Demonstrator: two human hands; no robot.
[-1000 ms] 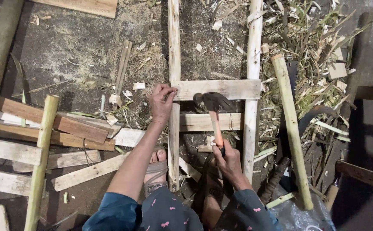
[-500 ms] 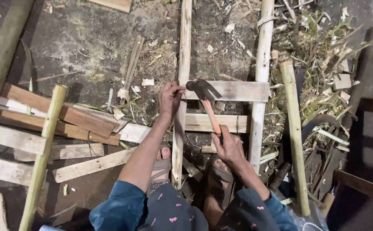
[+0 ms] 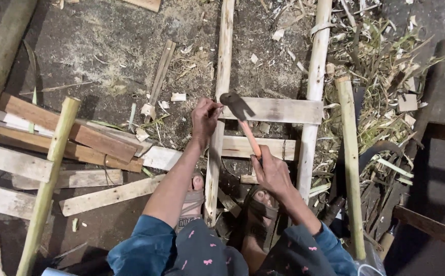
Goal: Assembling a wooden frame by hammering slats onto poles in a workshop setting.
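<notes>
My right hand (image 3: 268,171) grips the orange handle of a hammer (image 3: 240,115), whose dark head sits over the left end of a flat wooden crosspiece (image 3: 278,110). My left hand (image 3: 204,116) pinches something small, probably a nail, against the left pale rail (image 3: 220,102) where the crosspiece meets it. A second crosspiece (image 3: 258,147) lies below. The right rail (image 3: 314,92) runs parallel. My sandalled feet (image 3: 255,204) rest on the frame's lower part.
Wooden planks (image 3: 69,133) are stacked at the left, with a bamboo pole (image 3: 49,174) over them. Another bamboo pole (image 3: 350,153) lies to the right beside bamboo scraps and shavings (image 3: 386,66). A thick pole (image 3: 0,61) runs along the far left.
The hammer head has swung from over the lower crosspiece up and left to the left end of the upper crosspiece. My left hand stays pinched at that joint.
</notes>
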